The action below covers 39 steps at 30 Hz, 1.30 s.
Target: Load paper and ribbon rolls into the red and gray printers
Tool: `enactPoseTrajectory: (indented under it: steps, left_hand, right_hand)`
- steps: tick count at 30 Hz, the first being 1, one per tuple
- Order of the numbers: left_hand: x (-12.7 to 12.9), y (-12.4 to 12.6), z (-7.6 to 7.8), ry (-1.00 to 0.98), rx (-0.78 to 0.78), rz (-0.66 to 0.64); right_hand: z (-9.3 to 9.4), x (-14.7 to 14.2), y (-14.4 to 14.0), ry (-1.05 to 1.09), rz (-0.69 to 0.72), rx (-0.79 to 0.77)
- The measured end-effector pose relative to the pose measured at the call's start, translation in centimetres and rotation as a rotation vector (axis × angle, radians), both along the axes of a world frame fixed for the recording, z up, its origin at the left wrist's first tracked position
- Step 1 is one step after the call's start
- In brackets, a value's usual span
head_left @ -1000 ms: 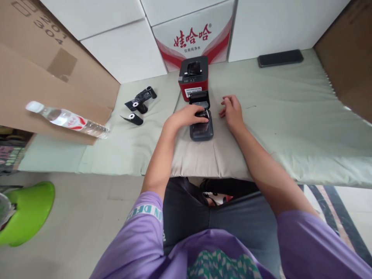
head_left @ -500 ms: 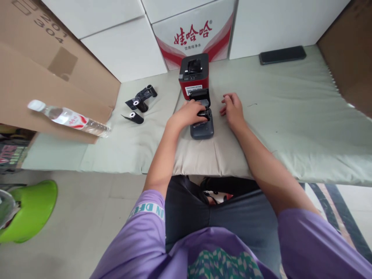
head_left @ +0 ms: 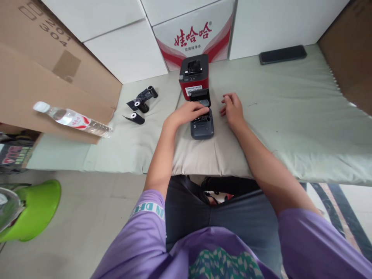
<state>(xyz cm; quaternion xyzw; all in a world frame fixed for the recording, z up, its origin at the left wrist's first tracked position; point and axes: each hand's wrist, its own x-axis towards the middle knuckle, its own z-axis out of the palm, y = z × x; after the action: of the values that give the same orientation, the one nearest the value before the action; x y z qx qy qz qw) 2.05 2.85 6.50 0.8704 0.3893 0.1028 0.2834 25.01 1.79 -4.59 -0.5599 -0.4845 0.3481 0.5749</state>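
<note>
A small dark grey label printer point(head_left: 202, 131) lies on the padded surface with its lid point(head_left: 200, 95) raised away from me. My left hand point(head_left: 186, 113) rests across its open compartment, fingers stretched toward the right and touching the inside. Dark, shiny material shows just below the thumb; the hand covers the rest of the compartment. Right of the printer, my right hand point(head_left: 233, 108) lies on the cloth, fingers loosely bent and apart, holding nothing. Directly behind the lid stands a red and black printer point(head_left: 194, 77) with a black strip in its top.
Several small black rolls point(head_left: 138, 118) lie to the left on the green-grey cloth point(head_left: 290, 104). A water bottle point(head_left: 74, 119) leans near a cardboard box point(head_left: 87, 77). White boxes point(head_left: 197, 31) line the back. A black phone-like slab point(head_left: 282, 55) lies at back right.
My left thumb has moved up from the lower part of the compartment toward the other fingers, uncovering more of the printer's front. My right hand stays put. The view has shifted slightly.
</note>
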Motion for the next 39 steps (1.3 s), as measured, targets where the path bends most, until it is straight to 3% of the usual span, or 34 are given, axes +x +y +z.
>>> enactPoseTrajectory:
  steps: [4,8,14,28,34,39]
  left_hand:
    - [-1.4,-0.7,-0.2,-0.159,-0.102,-0.009]
    - [-2.1,-2.2,-1.2,-0.146,0.09,-0.123]
    - [-1.7,-3.4,-2.6,-0.109,0.289,-0.084]
    - [-2.0,-4.0,-1.6,-0.132,0.383,0.135]
    - [-2.2,-3.8,-2.6,-0.215,0.389,0.231]
    - [-2.3,-1.9,-4.6,-0.386,0.247,0.306]
  right_hand:
    - [0.5,0.0,-0.5,-0.069,0.057,0.03]
    - [1.8,-0.4,-1.7,-0.123,0.219,0.065]
    - [3.1,-1.0,-2.6,-0.108,0.398,0.098]
    - [3.4,-1.0,-3.3,-0.11,0.411,0.09]
    - [3.6,-1.1,-3.6,-0.115,0.438,0.104]
    - [3.3,-1.1,-3.4,-0.126,0.4,0.071]
